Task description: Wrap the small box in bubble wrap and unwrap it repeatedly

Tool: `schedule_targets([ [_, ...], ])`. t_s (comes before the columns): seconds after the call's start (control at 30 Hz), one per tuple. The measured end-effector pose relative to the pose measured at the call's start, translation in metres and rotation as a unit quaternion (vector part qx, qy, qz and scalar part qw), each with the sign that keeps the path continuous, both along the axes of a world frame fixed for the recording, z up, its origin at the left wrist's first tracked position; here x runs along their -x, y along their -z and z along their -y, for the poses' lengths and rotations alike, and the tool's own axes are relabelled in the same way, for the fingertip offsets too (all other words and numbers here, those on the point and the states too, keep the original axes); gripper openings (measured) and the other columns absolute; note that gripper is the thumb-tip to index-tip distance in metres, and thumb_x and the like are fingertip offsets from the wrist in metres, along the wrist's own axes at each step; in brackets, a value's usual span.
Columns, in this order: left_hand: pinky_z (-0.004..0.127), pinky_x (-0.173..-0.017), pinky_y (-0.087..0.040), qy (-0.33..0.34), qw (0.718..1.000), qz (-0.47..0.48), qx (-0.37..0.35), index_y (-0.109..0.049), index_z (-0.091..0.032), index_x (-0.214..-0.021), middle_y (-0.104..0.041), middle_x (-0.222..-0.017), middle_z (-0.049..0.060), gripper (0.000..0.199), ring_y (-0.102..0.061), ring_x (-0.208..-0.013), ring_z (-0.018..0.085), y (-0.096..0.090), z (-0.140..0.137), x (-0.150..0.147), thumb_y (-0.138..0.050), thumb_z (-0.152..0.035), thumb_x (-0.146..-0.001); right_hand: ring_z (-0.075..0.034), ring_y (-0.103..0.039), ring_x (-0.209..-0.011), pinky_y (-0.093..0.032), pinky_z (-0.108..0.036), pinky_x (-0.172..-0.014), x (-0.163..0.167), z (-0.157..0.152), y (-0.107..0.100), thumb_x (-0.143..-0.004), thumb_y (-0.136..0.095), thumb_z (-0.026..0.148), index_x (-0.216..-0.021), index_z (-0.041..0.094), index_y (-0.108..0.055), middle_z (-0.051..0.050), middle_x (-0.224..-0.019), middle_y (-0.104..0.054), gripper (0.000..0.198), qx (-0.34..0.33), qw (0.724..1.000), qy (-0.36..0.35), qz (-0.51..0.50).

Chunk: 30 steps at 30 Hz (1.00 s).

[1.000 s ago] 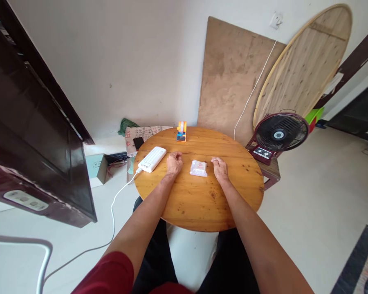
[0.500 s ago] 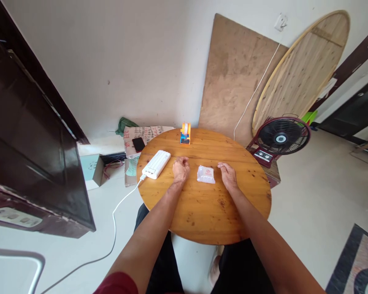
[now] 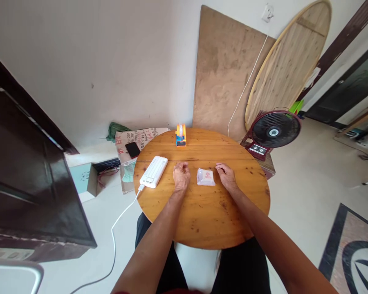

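Observation:
A small packet in clear, pinkish wrap with a red printed mark lies flat on the round wooden table. On its left side rests my left hand, fingers curled in and holding nothing that I can see. My right hand lies on the packet's other side, its fingers bent and together, with nothing visible in them. Neither hand touches the packet. Left of my left hand is a white power bank with a white cable plugged in. An orange and blue tape dispenser stands at the table's far edge.
A red fan stands just beyond the table's right side. Behind the table, a wooden board and a round wooden tabletop lean on the wall. A dark phone lies on cardboard at the left. The white cable trails to the floor.
The head view has turned slightly to the right, so most things sit a little further left. Both hands stay beside the packet, which keeps its place on the table.

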<state>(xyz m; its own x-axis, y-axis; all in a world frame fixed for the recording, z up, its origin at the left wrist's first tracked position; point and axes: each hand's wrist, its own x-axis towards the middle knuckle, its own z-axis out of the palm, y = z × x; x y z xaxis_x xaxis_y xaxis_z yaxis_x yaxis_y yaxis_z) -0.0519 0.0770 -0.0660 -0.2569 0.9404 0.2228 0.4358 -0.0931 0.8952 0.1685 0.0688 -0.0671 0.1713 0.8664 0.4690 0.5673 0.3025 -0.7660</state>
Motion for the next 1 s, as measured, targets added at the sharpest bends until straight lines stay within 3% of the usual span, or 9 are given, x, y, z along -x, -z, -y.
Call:
schedule_targets([
  [0.23, 0.028, -0.091, -0.049, 0.019, 0.998, 0.056, -0.003, -0.068, -0.019, -0.093, -0.071, -0.094, 0.005, 0.027, -0.066, -0.091, 0.017, 0.002, -0.001, -0.004, -0.053, -0.007, -0.074, -0.022, -0.062, -0.088, -0.047, -0.038, -0.088, 0.001, 0.002, -0.001, -0.076, -0.052, 0.033, -0.071, 0.022, -0.065, -0.007, -0.092, -0.070, 0.017, -0.004, 1.000, -0.004, 0.014],
  [0.37, 0.027, -0.089, -0.050, 0.062, 0.994, 0.095, -0.003, -0.068, -0.019, -0.093, -0.071, -0.096, 0.004, 0.027, -0.066, -0.090, 0.016, 0.002, 0.002, -0.010, -0.055, -0.006, -0.073, -0.022, -0.062, -0.090, -0.046, -0.039, -0.090, 0.001, 0.001, 0.000, -0.075, -0.051, 0.032, -0.070, 0.022, -0.064, -0.007, -0.094, -0.070, 0.017, 0.000, 1.000, -0.008, 0.006],
  [0.53, 0.033, -0.097, -0.047, 0.105, 0.984, 0.141, 0.011, -0.067, -0.017, -0.102, -0.067, -0.113, 0.008, 0.032, -0.062, -0.107, 0.020, -0.005, 0.005, -0.013, -0.059, -0.009, -0.072, -0.023, -0.063, -0.094, -0.046, -0.040, -0.092, 0.000, 0.002, -0.001, -0.072, -0.052, 0.030, -0.074, 0.022, -0.066, -0.007, -0.098, -0.070, 0.016, 0.012, 1.000, -0.014, -0.024],
  [0.67, 0.035, -0.095, -0.049, 0.165, 0.968, 0.185, 0.035, -0.066, -0.015, -0.105, -0.069, -0.111, 0.010, 0.032, -0.064, -0.104, 0.022, -0.012, 0.008, -0.015, -0.063, -0.014, -0.073, -0.023, -0.064, -0.092, -0.048, -0.040, -0.090, 0.001, 0.004, -0.002, -0.071, -0.055, 0.033, -0.077, 0.022, -0.066, -0.006, -0.096, -0.071, 0.016, 0.026, 0.998, -0.022, -0.061],
  [1.0, 0.040, -0.099, -0.045, 0.254, 0.938, 0.225, 0.070, -0.054, -0.016, -0.123, -0.060, -0.122, 0.014, 0.065, -0.059, -0.110, 0.023, -0.015, 0.013, -0.016, -0.078, -0.016, -0.063, -0.025, -0.066, -0.098, -0.048, -0.041, -0.093, 0.001, 0.013, -0.015, -0.071, -0.062, 0.042, -0.089, 0.021, -0.065, -0.008, -0.099, -0.072, 0.028, 0.068, 0.981, -0.095, -0.158],
])
